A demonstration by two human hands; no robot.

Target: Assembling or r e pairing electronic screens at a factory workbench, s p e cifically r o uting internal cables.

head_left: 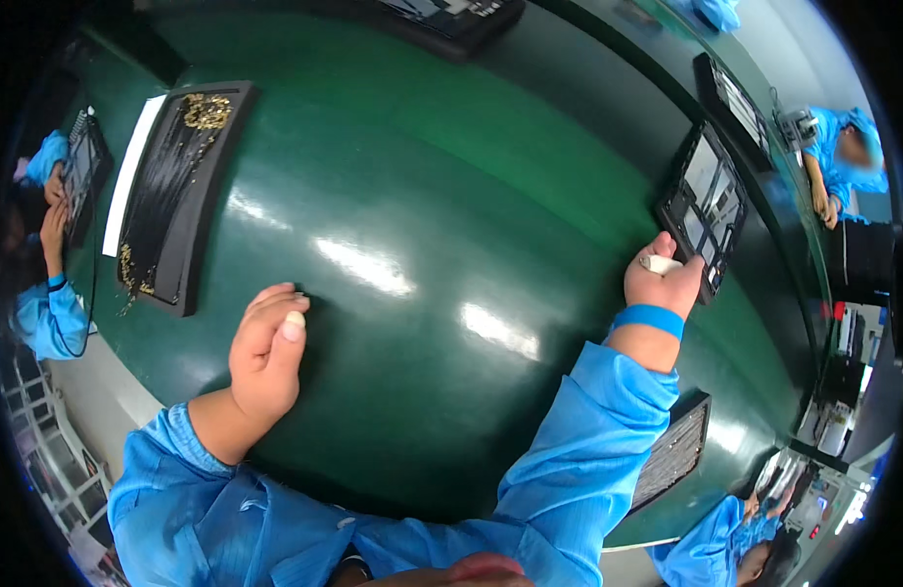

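My left hand point(265, 357) hovers over the green tabletop point(402, 205), left of the middle. Its fingers are loosely bent, with the thumb a little apart, and I see nothing held in it. Out to the right, my right hand point(660, 284) wears a white finger cot point(659, 264) and a blue wristband point(649, 318). It grips the near end of a black tray point(711, 191) with grey flat panels and dark frame parts in it. Its fingertips are partly hidden at the tray's edge.
At the left lies a dark grey tray point(202, 210) with small gold pieces point(208, 111) and black strips, beside a white strip point(133, 176). Another black tray point(735, 108) stands far right. A ribbed tray point(674, 455) sits beside my right sleeve. Co-workers in blue are at both sides.
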